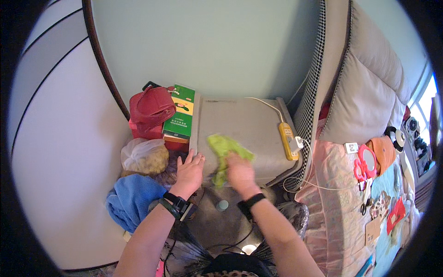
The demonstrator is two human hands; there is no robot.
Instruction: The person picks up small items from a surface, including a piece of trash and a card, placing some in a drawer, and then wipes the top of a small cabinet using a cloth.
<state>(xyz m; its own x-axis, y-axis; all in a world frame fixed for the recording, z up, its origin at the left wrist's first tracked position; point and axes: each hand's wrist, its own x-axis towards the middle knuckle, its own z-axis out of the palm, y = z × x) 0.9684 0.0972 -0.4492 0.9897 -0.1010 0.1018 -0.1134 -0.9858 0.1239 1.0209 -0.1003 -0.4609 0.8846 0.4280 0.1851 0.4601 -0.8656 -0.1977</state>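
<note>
My right hand [241, 174], a little smeared by motion, presses a lime-green cloth [222, 144] onto the front part of a grey bedside cabinet's top [240, 115]. Part of the cloth hangs over the front edge. With fingers spread, my left hand [189, 174] rests at the cabinet's front left corner and holds nothing. A yellow power strip [284, 134] with a white plug [298, 143] lies along the right side of the top, its cable running to the back.
Left of the cabinet are a red handbag [152, 108], a green box [179, 122], a bag with yellowish contents [145, 159] and a blue towel [134, 198]. At right, a bed [334, 198] carries a pink mirror [368, 161] and black scissors [365, 206]. A round lid-like object [222, 205] is below.
</note>
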